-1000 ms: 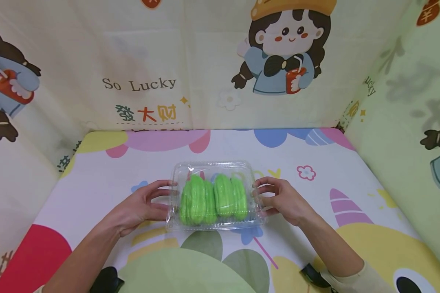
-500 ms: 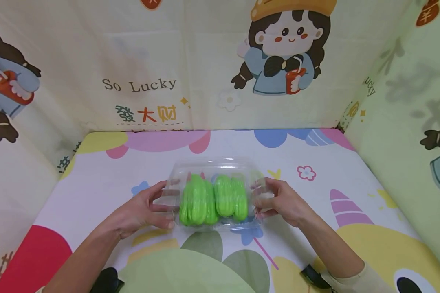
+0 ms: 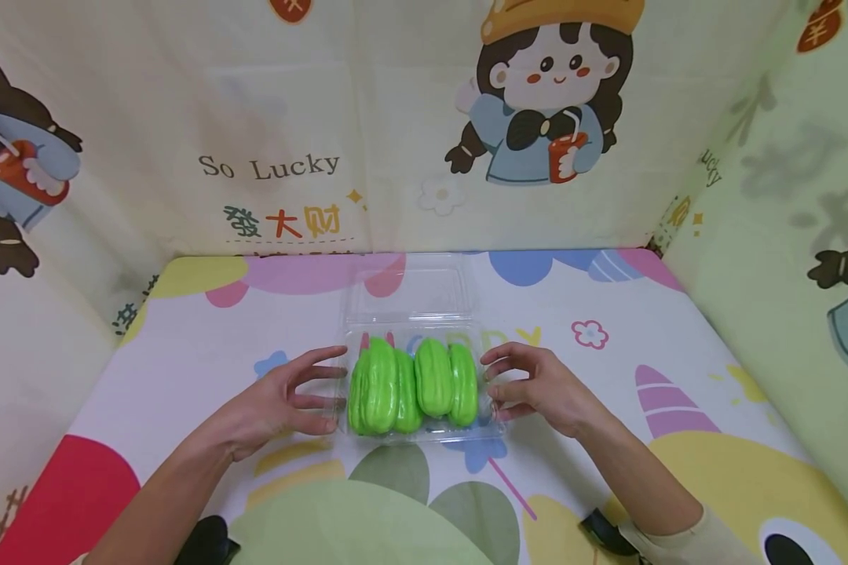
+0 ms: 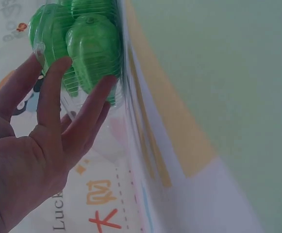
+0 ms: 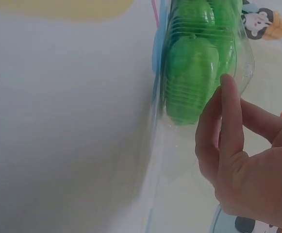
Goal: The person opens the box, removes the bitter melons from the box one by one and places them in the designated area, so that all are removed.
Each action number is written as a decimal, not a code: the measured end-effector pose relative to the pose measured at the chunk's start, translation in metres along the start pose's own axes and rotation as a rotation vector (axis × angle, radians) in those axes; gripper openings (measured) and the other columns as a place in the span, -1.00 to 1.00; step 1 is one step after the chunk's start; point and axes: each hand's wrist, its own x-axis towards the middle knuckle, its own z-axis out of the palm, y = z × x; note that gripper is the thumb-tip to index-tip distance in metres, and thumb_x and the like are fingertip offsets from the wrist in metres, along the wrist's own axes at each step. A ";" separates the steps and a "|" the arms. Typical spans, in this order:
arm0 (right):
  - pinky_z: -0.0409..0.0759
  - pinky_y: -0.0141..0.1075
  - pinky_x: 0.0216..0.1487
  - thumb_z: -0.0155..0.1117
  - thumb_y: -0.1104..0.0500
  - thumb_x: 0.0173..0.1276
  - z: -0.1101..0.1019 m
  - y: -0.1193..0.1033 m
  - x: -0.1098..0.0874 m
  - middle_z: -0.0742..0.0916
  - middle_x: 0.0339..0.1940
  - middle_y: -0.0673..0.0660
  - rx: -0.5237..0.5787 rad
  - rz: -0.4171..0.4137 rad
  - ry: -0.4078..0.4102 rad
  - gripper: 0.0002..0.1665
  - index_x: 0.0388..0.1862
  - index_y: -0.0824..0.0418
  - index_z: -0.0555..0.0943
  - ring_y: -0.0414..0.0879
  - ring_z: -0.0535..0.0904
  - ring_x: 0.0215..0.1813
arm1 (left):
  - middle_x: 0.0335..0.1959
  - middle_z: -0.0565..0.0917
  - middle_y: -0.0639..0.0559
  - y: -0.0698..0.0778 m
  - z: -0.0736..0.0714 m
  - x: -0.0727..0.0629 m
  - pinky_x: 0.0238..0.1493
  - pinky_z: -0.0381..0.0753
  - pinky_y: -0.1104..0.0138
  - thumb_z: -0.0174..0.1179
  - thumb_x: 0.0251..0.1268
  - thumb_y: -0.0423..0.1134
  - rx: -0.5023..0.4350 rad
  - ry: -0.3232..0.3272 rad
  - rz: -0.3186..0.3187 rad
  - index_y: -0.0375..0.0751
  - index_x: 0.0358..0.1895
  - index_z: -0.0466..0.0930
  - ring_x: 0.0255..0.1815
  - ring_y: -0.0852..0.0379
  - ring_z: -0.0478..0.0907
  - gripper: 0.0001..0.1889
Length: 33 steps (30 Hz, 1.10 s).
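One clear box, lid laid back, green pieces within; left hand and right hand flanking, fingers loosely spread, contact hard to judge, light even steadying advisable

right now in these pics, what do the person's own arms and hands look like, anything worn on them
The left hand and right hand are bare, with no gloves or rings visible. Above the right wrist, a plain cream sleeve ends partway up the forearm. A black piece shows beside that sleeve; I can't tell whether it's worn.
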 end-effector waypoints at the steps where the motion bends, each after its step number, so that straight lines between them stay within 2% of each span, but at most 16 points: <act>1: 0.80 -0.07 -0.22 0.39 0.39 0.32 0.000 0.000 0.000 0.59 0.01 0.36 -0.001 -0.001 0.000 -0.42 0.31 0.43 0.48 0.01 0.70 -0.40 | 0.59 0.19 -0.38 0.000 0.000 0.000 0.12 0.72 0.08 0.51 0.16 -0.40 -0.001 0.001 0.000 -0.01 0.69 0.03 0.38 -0.33 0.49 0.07; 7: 0.80 -0.06 -0.20 0.36 0.37 0.35 -0.001 0.000 0.002 0.59 0.00 0.34 -0.042 -0.023 -0.005 -0.45 0.31 0.41 0.49 0.00 0.70 -0.37 | 0.60 0.18 -0.37 0.001 0.002 -0.001 0.12 0.73 0.07 0.49 0.18 -0.42 -0.002 0.007 -0.012 0.01 0.69 0.03 0.40 -0.31 0.51 0.07; 14: 0.79 -0.01 -0.10 0.37 0.34 0.37 0.000 -0.003 0.000 0.61 0.05 0.37 -0.138 -0.054 0.025 -0.47 0.31 0.35 0.52 0.05 0.71 -0.20 | 0.60 0.22 -0.31 0.005 0.005 0.000 0.11 0.73 0.09 0.52 0.15 -0.40 0.032 0.033 -0.034 0.04 0.68 0.06 0.40 -0.28 0.51 0.07; 17: 0.76 -0.09 -0.07 0.44 0.29 0.34 0.001 -0.007 -0.003 0.63 0.14 0.38 -0.254 -0.095 0.075 -0.43 0.31 0.29 0.54 0.08 0.69 -0.06 | 0.61 0.21 -0.31 0.005 0.005 -0.001 0.11 0.73 0.09 0.52 0.15 -0.39 0.045 0.035 -0.037 0.05 0.68 0.06 0.40 -0.27 0.51 0.07; 21: 0.64 -0.14 -0.02 0.49 0.22 0.32 0.004 -0.014 -0.007 0.64 0.25 0.32 -0.435 -0.142 0.194 -0.42 0.31 0.16 0.57 0.13 0.64 0.10 | 0.61 0.20 -0.30 0.007 0.006 -0.001 0.11 0.73 0.09 0.52 0.17 -0.38 0.063 0.036 -0.042 0.05 0.68 0.06 0.42 -0.28 0.50 0.06; 24: 0.63 -0.08 0.08 0.49 0.24 0.32 0.007 -0.020 -0.009 0.63 0.24 0.28 -0.485 -0.170 0.245 -0.45 0.28 0.09 0.59 0.15 0.62 0.12 | 0.61 0.22 -0.30 0.008 0.006 -0.001 0.11 0.73 0.08 0.52 0.17 -0.37 0.082 0.040 -0.051 0.06 0.68 0.05 0.41 -0.27 0.50 0.06; 27: 0.65 -0.06 0.14 0.49 0.28 0.31 0.012 -0.026 -0.010 0.65 0.20 0.26 -0.496 -0.203 0.240 -0.47 0.25 0.04 0.61 0.10 0.65 0.06 | 0.59 0.24 -0.30 0.009 0.006 -0.002 0.12 0.73 0.09 0.52 0.18 -0.35 0.102 0.045 -0.058 0.08 0.68 0.05 0.41 -0.26 0.50 0.06; 33: 0.69 -0.17 -0.06 0.48 0.24 0.33 0.024 -0.040 -0.006 0.68 0.18 0.25 -0.497 -0.202 0.140 -0.46 0.27 0.00 0.59 -0.05 0.71 -0.04 | 0.59 0.26 -0.30 0.009 0.006 -0.002 0.13 0.73 0.09 0.52 0.19 -0.34 0.116 0.045 -0.059 0.08 0.68 0.05 0.41 -0.26 0.50 0.06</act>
